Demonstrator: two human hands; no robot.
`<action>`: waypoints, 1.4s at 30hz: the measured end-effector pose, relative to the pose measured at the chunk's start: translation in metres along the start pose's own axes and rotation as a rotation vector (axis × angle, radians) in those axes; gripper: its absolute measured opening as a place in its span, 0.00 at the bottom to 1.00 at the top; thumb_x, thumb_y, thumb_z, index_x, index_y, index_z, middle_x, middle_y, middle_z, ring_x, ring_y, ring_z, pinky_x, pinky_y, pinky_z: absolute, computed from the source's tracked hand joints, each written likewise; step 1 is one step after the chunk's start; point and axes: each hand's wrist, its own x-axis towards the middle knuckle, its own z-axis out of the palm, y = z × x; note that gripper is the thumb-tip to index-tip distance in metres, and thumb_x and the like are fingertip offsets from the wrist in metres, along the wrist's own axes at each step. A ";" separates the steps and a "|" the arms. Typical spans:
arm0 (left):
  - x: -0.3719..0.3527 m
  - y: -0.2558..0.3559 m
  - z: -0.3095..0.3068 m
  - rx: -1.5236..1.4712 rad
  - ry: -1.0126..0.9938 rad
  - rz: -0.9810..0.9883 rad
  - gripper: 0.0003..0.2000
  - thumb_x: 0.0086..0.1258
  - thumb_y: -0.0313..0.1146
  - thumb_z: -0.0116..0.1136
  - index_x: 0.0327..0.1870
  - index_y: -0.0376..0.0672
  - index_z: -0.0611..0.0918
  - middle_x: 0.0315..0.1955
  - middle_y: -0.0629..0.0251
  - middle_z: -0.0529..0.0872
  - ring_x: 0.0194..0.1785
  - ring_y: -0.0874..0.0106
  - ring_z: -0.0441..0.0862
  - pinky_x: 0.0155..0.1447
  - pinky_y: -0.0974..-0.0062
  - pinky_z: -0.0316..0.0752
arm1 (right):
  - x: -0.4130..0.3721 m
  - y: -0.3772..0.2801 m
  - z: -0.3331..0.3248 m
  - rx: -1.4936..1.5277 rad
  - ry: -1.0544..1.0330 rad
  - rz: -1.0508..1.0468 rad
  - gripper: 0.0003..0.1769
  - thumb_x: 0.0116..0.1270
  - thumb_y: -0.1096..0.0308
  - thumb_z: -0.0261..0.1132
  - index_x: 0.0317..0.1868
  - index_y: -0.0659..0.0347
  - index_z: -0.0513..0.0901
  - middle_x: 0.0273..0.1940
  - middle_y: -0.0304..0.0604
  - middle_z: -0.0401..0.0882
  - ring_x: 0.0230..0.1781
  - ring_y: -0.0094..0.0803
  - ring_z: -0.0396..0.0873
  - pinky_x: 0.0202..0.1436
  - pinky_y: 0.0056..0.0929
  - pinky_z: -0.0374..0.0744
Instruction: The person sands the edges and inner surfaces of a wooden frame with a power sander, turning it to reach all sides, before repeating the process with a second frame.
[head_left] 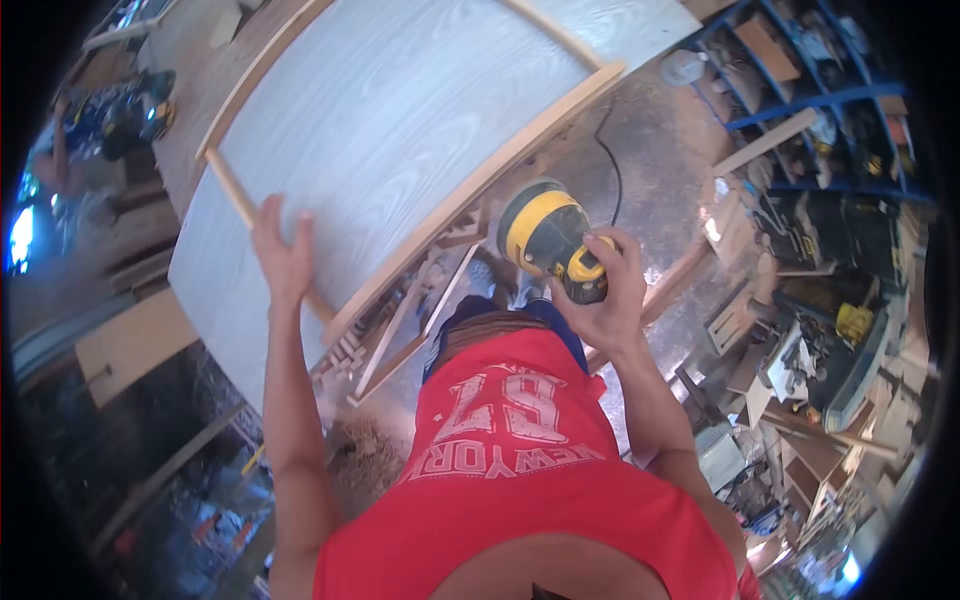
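Rounded black-and-yellow power sander is clamped in right hand, beside pale grey wood-grained panel. Left hand, digits apart, is placed over light-brown wooden crossbar; contact cannot be told.

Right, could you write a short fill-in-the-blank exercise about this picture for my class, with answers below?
1. The right hand holds a sander with a bright ____ band.
2. The hand over the pale panel is the ____ one.
3. The shirt is coloured ____.
4. The shelving frame at upper right is ____.

Missing words: yellow; left; red; blue.
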 end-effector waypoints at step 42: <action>-0.018 -0.088 0.031 0.155 -0.084 -0.014 0.27 0.74 0.36 0.58 0.74 0.40 0.79 0.64 0.27 0.72 0.70 0.35 0.71 0.78 0.46 0.66 | -0.040 -0.138 0.108 -0.253 0.021 -0.290 0.26 0.57 0.61 0.81 0.58 0.39 0.88 0.58 0.45 0.82 0.54 0.49 0.84 0.53 0.47 0.88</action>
